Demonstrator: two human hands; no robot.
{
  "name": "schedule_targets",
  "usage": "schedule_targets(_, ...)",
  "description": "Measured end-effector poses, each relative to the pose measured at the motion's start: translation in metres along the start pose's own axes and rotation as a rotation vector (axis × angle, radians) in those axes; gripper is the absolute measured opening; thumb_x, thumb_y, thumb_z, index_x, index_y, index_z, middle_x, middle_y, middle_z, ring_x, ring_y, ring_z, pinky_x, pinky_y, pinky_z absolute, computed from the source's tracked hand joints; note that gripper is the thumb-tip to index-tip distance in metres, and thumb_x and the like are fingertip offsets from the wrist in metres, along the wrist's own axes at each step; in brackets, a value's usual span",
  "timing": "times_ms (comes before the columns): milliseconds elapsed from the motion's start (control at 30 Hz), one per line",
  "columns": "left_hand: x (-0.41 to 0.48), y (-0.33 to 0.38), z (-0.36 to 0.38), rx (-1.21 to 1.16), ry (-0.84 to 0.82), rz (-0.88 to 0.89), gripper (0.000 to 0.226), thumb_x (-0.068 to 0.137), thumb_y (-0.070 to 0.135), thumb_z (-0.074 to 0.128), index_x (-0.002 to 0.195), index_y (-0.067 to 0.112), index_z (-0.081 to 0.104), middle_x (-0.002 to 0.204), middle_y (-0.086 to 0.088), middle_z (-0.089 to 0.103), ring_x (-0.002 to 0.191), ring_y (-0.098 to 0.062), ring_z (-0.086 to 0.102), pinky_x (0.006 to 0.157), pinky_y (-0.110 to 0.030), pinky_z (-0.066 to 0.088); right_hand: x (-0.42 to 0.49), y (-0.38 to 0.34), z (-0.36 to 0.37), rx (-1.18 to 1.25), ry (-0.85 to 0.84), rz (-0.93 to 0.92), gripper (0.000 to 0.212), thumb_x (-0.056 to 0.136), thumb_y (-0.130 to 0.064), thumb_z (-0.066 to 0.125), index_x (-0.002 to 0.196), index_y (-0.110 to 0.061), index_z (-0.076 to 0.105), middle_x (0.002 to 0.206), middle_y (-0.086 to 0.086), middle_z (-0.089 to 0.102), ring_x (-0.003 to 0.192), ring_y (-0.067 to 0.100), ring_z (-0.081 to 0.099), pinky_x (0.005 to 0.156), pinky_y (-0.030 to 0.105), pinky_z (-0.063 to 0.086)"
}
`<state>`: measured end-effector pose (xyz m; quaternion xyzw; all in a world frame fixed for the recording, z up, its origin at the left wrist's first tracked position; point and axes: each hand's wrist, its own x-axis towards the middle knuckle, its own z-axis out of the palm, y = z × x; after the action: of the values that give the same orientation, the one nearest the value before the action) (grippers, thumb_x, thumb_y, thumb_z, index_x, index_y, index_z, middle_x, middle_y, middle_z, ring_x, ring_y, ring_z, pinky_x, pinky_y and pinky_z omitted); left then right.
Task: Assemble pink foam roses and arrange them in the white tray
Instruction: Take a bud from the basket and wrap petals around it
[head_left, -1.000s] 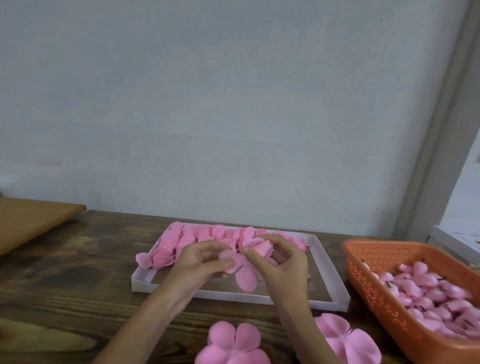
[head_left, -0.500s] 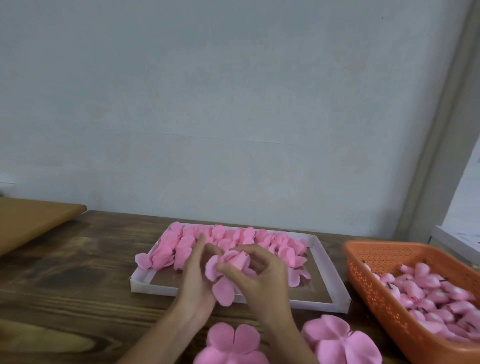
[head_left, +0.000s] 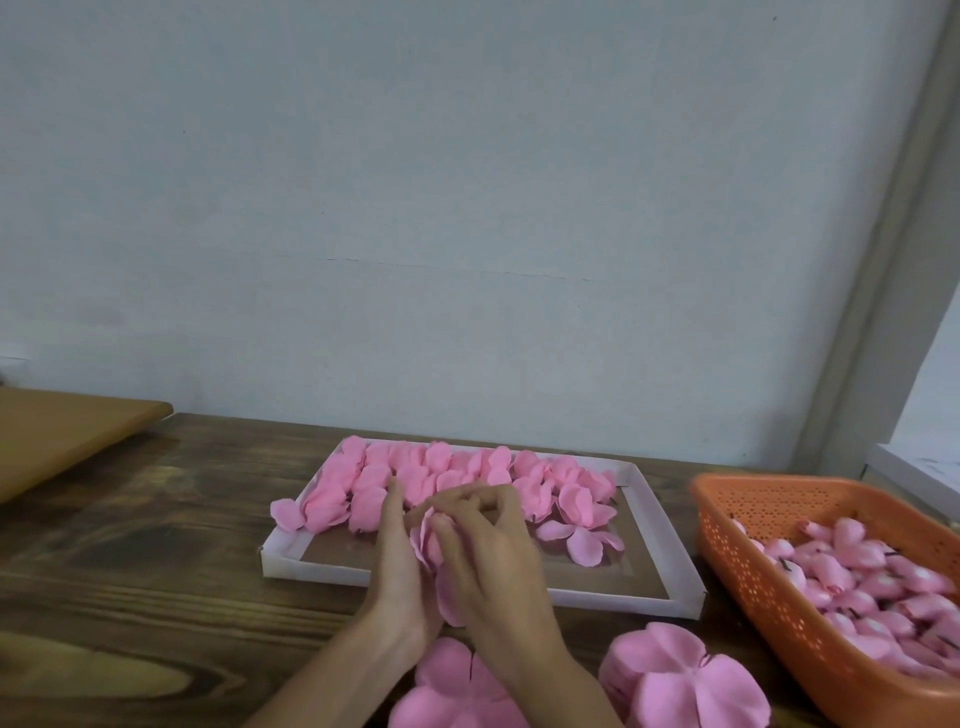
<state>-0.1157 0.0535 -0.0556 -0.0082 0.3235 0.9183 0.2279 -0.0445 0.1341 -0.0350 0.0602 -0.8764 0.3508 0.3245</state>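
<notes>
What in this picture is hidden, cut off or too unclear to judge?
Head view:
Foam rose: mostly covered by left hand and right hand; the left's grip is unseen.
Petal stacks: cut by the bottom edge.
Orange basket: cut by the right edge; contents blurred.
White tray: far floor hidden under roses.

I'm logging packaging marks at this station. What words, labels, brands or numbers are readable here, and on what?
None can be read. The white tray, orange basket, foam petals and wall show no print; the white surface at far right is too blurred to tell.
</notes>
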Motion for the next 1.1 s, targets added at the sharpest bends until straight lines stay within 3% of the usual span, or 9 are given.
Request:
schedule_targets(133,0.000,0.000,0.005,0.037,0.082,-0.038,0.056,0.072,0.069,0.072,0.057,0.015,0.077,0.069,-0.006,0.072,0.063,-0.018,0.076,0.069,-0.034,0.049,0.000,0.003,0.005,-0.073,0.069,-0.027,0.023,0.099,-0.027,0.060,0.119,-0.036,0.069,0.109,-0.017,0.055,0.100,-0.001,0.057,0.085,0.015,0.044)
schedule_targets(267,0.000,-0.002,0.007,0.045,0.044,-0.059,0.070,0.089,0.072,0.057,0.046,0.017,0.065,0.057,-0.004,0.060,0.052,-0.016,0.068,0.061,-0.030,0.052,0.000,0.005,0.004,-0.089,0.162,-0.025,0.010,0.093,-0.035,0.067,0.100,-0.038,0.060,0.093,-0.021,0.059,0.095,0.001,0.052,0.077,0.015,0.040)
schedule_targets(367,-0.001,-0.006,0.004,0.073,-0.005,-0.060,0.073,0.093,0.073,0.052,0.049,0.017,0.068,0.058,-0.005,0.064,0.053,-0.017,0.070,0.048,-0.026,0.055,-0.001,0.008,0.003,-0.125,0.208,-0.056,0.017,0.090,-0.042,0.067,0.087,-0.035,0.053,0.093,-0.026,0.057,0.098,0.004,0.049,0.075,0.020,0.046)
schedule_targets(467,-0.002,-0.011,0.003,0.096,-0.045,-0.050,0.060,0.084,0.069,0.067,0.057,0.015,0.075,0.067,-0.006,0.069,0.063,-0.018,0.074,0.053,-0.028,0.058,0.000,0.007,0.001,-0.225,0.254,-0.130,0.018,0.090,-0.041,0.068,0.079,-0.033,0.056,0.083,-0.023,0.058,0.091,0.008,0.042,0.073,0.025,0.045)
schedule_targets(567,-0.004,-0.006,0.002,0.053,-0.086,-0.103,0.047,0.071,0.056,0.080,0.071,0.009,0.082,0.077,-0.009,0.073,0.071,-0.024,0.077,0.060,-0.034,0.061,0.001,0.007,-0.001,-0.233,0.267,-0.172,0.016,0.098,-0.037,0.064,0.085,-0.031,0.069,0.099,-0.021,0.060,0.098,0.009,0.044,0.082,0.028,0.045)
schedule_targets(667,0.001,0.005,-0.003,0.057,-0.070,-0.124,0.056,0.085,0.056,0.068,0.085,0.002,0.084,0.092,-0.015,0.077,0.084,-0.031,0.078,0.073,-0.040,0.064,0.001,0.006,-0.009,-0.037,0.204,-0.178,0.014,0.101,-0.037,0.058,0.097,-0.032,0.070,0.111,-0.018,0.052,0.107,0.006,0.050,0.089,0.025,0.044)
schedule_targets(800,0.008,0.022,-0.005,0.095,0.091,-0.019,0.051,0.085,0.054,0.062,0.081,0.005,0.075,0.092,-0.020,0.071,0.082,-0.034,0.075,0.092,-0.045,0.054,0.001,0.008,-0.016,-0.002,-0.042,-0.298,0.024,0.081,-0.031,0.073,0.105,-0.031,0.070,0.117,-0.010,0.047,0.110,0.013,0.052,0.088,0.033,0.048)
schedule_targets(967,0.019,0.021,-0.001,0.003,0.168,0.076,0.090,0.112,0.042,0.031,0.035,0.009,0.063,0.046,-0.005,0.060,0.040,-0.014,0.064,0.065,-0.029,0.048,0.005,0.017,-0.014,-0.131,-0.121,-0.359,0.041,0.064,-0.026,0.075,0.103,-0.038,0.071,0.143,-0.006,0.043,0.134,0.019,0.042,0.102,0.038,0.040)
schedule_targets(1100,0.019,0.020,-0.011,0.012,0.101,0.065,0.071,0.108,0.044,0.045,0.056,0.012,0.080,0.067,-0.008,0.076,0.057,-0.022,0.076,0.050,-0.033,0.060,0.006,0.019,-0.015,-0.146,-0.173,-0.379,0.036,0.066,-0.022,0.077,0.100,-0.036,0.077,0.147,-0.005,0.044,0.139,0.017,0.040,0.106,0.036,0.037)
